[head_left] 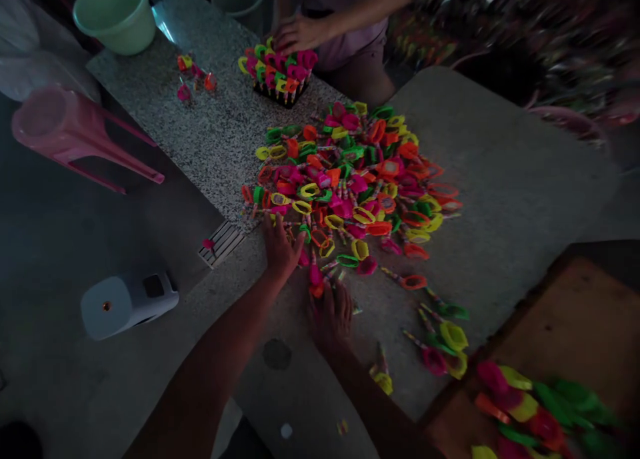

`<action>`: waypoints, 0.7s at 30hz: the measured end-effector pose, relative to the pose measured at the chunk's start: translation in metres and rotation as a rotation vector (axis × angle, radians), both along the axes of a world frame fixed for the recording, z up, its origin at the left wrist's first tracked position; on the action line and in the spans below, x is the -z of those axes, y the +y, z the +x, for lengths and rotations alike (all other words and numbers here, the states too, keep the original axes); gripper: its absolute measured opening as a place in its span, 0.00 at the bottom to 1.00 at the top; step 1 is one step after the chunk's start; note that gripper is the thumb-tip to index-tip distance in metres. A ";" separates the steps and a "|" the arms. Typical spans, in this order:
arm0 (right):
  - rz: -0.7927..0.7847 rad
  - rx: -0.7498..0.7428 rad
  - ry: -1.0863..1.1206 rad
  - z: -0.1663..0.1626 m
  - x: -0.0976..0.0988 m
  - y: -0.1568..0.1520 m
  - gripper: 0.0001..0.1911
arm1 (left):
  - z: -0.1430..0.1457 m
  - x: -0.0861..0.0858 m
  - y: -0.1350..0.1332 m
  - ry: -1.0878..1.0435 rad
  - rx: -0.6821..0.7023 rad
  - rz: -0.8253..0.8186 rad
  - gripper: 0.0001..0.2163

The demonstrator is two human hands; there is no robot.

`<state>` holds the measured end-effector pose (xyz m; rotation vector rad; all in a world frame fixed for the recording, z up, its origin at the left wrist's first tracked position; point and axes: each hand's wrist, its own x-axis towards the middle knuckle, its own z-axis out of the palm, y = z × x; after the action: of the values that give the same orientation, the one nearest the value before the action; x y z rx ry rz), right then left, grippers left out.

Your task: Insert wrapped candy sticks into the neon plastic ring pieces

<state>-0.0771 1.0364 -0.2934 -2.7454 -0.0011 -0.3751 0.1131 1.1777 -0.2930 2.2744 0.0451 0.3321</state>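
A large heap of small plastic pieces lies on the table, with looped or cupped heads in pink, orange, yellow and green on patterned stems. At the heap's near left edge, my left hand has its fingers apart, touching the outer pieces. Closer to me, my right hand bends its fingers around an orange-headed piece beside a pink one. The fingers partly cover what lies under them. Several loose pieces are strewn to the right of this hand.
Across the table, another person's hand rests on pieces standing in a black rack. A pale green basin sits at the far left corner. On the floor stands a pink stool. More pieces lie on a brown board.
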 end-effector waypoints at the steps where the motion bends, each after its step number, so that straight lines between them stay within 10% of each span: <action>1: 0.022 0.022 -0.018 0.015 0.002 0.005 0.43 | 0.005 0.000 -0.001 -0.010 -0.004 -0.015 0.40; 8: 0.114 0.117 -0.107 0.073 -0.035 0.013 0.38 | 0.033 -0.013 0.039 -0.046 0.025 -0.056 0.18; 14: 0.166 0.391 0.094 -0.091 -0.090 -0.049 0.26 | 0.070 -0.041 0.082 0.032 0.338 0.202 0.15; 18: 0.291 0.858 0.431 -0.200 -0.079 -0.066 0.45 | 0.090 -0.054 0.085 0.159 0.305 0.338 0.09; 21: 0.516 0.915 0.530 -0.210 -0.060 -0.054 0.52 | 0.097 -0.064 0.076 0.245 0.316 0.426 0.14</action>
<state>-0.2870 0.9825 -0.2338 -2.0863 1.3013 0.1385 0.2098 1.2539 -0.2285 2.6800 -0.2810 -0.1186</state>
